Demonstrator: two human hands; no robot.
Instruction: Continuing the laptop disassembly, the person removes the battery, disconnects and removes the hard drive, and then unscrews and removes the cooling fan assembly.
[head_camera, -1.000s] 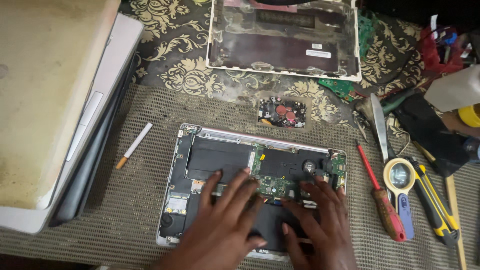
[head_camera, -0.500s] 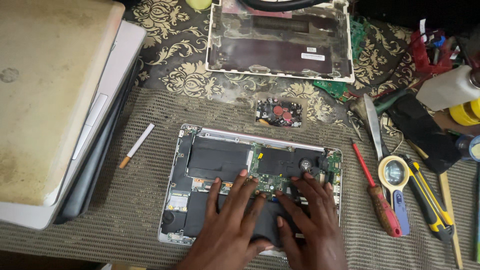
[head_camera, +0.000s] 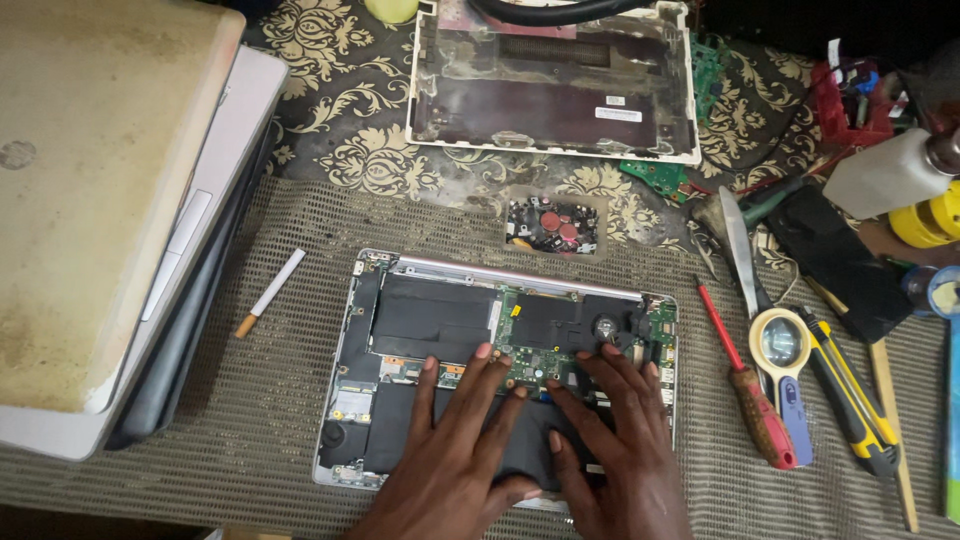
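An opened laptop base (head_camera: 360, 330) lies on a mesh mat, its black battery panels and green circuit board (head_camera: 530, 360) exposed. My left hand (head_camera: 455, 450) rests flat on the lower black panel, fingers spread and fingertips touching the board's edge. My right hand (head_camera: 615, 440) lies beside it, fingers spread over the board's right part. Neither hand holds anything.
The removed bottom cover (head_camera: 555, 90) lies at the back. A small board with red parts (head_camera: 552, 228) sits between. Stacked laptops (head_camera: 110, 200) fill the left. A cigarette (head_camera: 270, 292) lies left of the base. A red screwdriver (head_camera: 748, 385), magnifier (head_camera: 780, 340), yellow knife (head_camera: 845, 385) and blade lie right.
Both hands have stayed pressed on the laptop's inside, fingers shifting slightly. The view has drifted a little, so the scene sits lower in frame.
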